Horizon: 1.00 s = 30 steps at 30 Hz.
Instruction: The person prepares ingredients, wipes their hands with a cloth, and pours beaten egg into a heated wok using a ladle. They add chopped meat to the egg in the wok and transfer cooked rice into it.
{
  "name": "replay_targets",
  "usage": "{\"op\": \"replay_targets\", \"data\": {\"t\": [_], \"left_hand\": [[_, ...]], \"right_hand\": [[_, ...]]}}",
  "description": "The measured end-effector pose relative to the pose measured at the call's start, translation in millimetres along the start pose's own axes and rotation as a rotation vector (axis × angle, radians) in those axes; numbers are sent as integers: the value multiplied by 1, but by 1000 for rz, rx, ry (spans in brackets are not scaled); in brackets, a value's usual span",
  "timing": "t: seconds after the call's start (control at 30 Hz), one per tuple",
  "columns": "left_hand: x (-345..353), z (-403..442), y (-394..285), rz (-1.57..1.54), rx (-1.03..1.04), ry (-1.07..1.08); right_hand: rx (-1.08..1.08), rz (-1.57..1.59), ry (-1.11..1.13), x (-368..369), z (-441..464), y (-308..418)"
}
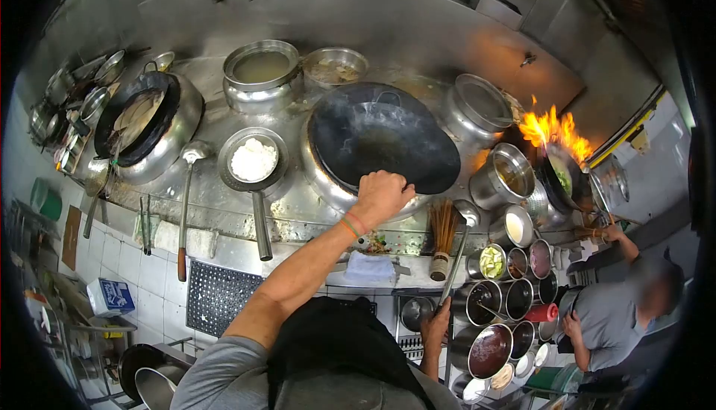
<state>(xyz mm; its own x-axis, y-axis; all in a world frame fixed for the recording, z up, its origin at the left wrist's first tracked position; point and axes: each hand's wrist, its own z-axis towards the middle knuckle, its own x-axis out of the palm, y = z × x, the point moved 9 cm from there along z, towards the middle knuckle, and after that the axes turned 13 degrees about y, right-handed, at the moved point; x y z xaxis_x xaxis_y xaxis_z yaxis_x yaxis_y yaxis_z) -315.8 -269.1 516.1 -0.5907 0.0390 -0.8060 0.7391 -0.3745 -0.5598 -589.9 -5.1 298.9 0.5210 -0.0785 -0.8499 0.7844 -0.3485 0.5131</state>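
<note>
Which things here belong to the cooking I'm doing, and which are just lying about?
In use:
- large round black wok, left hand on its near rim
- long-handled metal ladle, in the right hand

Probably just lying about:
- blue-and-white box
- brown bristle brush
- wooden-handled metal ladle

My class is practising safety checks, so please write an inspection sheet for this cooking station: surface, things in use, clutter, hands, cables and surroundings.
Surface: steel cooktop, food scraps near its front edge.
Things in use: large wok, faint steam or smoke above; ladle.
Clutter: bamboo brush beside the ladle; filled pots crowded at right.
Hands: left hand on the wok's near rim; right hand on the ladle's handle.
Cables: nothing seen.
Surroundings: tall flames at right; co-worker nearby.
</note>
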Motion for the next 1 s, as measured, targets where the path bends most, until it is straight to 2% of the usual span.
{"op": "replay_targets", "data": {"t": [0.1, 0.13, 0.23, 0.27, 0.37, 0.4, 0.53, 0.63, 0.73, 0.83, 0.9, 0.93, 1.0], "left_hand": [[11, -2, 10, 8, 0, 18], [14, -3, 12, 18, -1, 24], [24, -2, 18, 43, 16, 15], [27, -2, 19, 49, 25, 6], [38, -3, 20, 66, 58, -16], [43, -2, 23, 73, 68, -23], [55, 7, 37, 61, 31, 17], [62, 7, 39, 69, 51, 33], [62, 8, 32, 62, 58, 64], [57, 11, 33, 27, 60, 60], [49, -1, 28, -23, 118, -9], [30, -19, 16, -7, 81, -32], [-17, -66, -17, -177, 253, -223]], "right_hand": [[66, 160, -23, -1, 9, -18], [104, 320, -56, -4, 10, -26], [177, 418, -16, -29, 0, -2], [66, 361, -129, -30, -3, -12], [75, 819, -36, -46, -9, 5], [66, 974, -3, -57, -11, 34], [-155, 1077, 170, -76, 6, 114], [-161, 1034, 295, -80, 31, 166], [-115, 857, 338, -78, 55, 201], [-30, 946, 397, -70, 67, 215], [57, 1056, 539, -70, 66, 223], [106, 1154, 622, -70, 69, 227], [236, 1310, 832, -68, 79, 230]]}}
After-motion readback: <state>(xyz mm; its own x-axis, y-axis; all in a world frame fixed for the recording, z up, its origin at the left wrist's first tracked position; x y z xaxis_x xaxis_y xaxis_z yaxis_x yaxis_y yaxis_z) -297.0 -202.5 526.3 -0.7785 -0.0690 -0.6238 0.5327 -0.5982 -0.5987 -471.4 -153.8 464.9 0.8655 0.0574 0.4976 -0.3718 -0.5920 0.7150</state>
